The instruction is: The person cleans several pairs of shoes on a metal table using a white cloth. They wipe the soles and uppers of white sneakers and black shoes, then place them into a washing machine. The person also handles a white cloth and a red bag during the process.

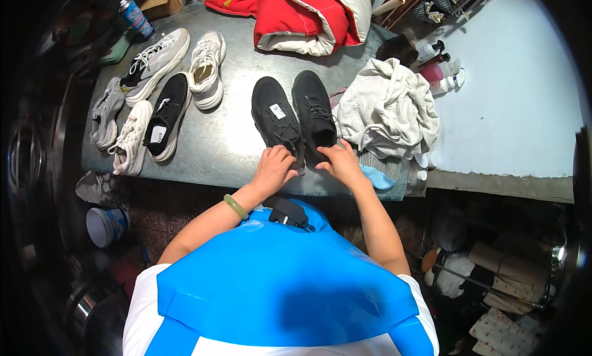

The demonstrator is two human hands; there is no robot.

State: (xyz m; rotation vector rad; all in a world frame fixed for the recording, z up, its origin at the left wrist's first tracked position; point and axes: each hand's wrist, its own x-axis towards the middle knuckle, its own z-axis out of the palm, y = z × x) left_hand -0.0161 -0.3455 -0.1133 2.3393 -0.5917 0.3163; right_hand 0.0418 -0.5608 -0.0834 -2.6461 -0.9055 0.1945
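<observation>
Two black lace-up shoes stand side by side on a grey metal table, toes pointing away from me. A small white tag lies on the laces of the left shoe. My left hand, below a green bangle, grips this shoe at its heel. My right hand has its fingers at the heel opening of the right shoe; its thumb and index finger are apart, and whether it grips the shoe cannot be told. Beside that hand lie a crumpled light grey cloth and a blue cloth.
At the left stand several other shoes, among them a black one and a white one. A spray can is behind them. Folded red and white bedding lies at the back, and several bottles stand at the right.
</observation>
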